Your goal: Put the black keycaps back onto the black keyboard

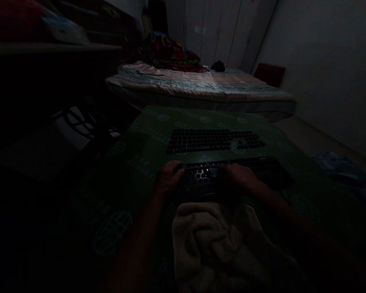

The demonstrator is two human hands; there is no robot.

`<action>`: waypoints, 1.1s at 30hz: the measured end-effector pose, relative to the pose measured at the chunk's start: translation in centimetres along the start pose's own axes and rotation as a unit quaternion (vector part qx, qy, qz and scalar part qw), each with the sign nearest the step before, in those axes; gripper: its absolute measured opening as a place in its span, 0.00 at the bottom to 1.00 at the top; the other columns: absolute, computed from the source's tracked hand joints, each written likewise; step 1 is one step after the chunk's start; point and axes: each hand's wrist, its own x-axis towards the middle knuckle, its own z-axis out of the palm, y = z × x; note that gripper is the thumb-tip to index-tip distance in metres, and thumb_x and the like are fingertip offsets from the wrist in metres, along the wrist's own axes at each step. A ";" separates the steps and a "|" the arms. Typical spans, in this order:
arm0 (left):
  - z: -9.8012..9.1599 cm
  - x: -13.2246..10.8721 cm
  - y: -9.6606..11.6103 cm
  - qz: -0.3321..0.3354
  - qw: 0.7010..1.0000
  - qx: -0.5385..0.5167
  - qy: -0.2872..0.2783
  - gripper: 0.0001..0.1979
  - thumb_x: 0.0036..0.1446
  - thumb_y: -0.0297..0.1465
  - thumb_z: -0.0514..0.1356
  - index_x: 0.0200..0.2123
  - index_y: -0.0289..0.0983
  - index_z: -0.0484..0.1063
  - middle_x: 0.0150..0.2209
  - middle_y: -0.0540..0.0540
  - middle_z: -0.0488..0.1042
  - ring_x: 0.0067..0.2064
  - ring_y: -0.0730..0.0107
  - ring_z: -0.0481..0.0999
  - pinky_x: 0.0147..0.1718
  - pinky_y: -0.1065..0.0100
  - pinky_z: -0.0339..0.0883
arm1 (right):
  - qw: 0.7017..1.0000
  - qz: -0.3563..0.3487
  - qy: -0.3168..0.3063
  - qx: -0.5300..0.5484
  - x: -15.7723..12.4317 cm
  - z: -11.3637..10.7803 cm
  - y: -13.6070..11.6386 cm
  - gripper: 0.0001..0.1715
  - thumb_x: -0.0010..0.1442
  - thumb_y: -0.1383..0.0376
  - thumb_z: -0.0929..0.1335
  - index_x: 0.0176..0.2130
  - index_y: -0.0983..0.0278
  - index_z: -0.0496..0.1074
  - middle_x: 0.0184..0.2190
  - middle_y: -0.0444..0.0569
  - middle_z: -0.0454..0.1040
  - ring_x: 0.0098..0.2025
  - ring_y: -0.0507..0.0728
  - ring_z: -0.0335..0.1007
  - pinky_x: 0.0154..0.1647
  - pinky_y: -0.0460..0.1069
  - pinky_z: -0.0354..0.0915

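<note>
Head view is very dark. On a bench covered with green printed cloth [146, 138], a black rectangular keyboard body [201, 179] is seen lying flat. At the keyboard body's left end the left hand [167, 179] is laid, fingers curled over the edge. Whether its grip is clamped on the edge cannot be told in this light. On top of the keyboard body, right of its middle, the right hand [236, 177] is rested. Grip apart or together cannot be told either.

Just beyond the keyboard body, apart from it, rows of black keycaps [213, 140] are laid out. On its near side a crumpled beige towel [213, 240] is bunched between the forearms. Well beyond the keyboard body a bed with striped sheet [201, 85] is seen, with a multicoloured cloth bundle [171, 53] on it.
</note>
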 end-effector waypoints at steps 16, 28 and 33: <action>0.2 0.1 0.0 0.002 1.000 0.007 0.007 0.14 0.50 0.36 0.54 0.39 0.38 0.71 0.44 0.45 0.73 0.45 0.64 0.71 0.48 0.63 0.64 | 0.997 0.039 0.029 0.057 -0.8 -1.3 1.9 0.21 0.60 0.57 0.58 0.49 0.56 0.68 0.44 0.50 0.73 0.42 0.58 0.70 0.33 0.46 0.60; 0.1 0.1 -0.1 -0.004 1.000 0.011 0.002 0.17 0.50 0.38 0.54 0.41 0.37 0.71 0.45 0.44 0.72 0.46 0.63 0.71 0.49 0.63 0.64 | 0.999 0.045 -0.005 0.023 -0.7 -0.4 -1.8 0.19 0.59 0.62 0.57 0.43 0.64 0.71 0.40 0.57 0.74 0.40 0.61 0.72 0.34 0.50 0.63; 0.2 0.0 -0.1 -0.003 1.000 0.010 0.003 0.16 0.50 0.38 0.54 0.41 0.37 0.71 0.45 0.44 0.73 0.46 0.63 0.71 0.48 0.63 0.64 | 1.000 0.029 0.001 0.008 -0.8 -0.5 -2.0 0.19 0.60 0.60 0.57 0.45 0.61 0.70 0.40 0.56 0.74 0.40 0.60 0.72 0.35 0.50 0.63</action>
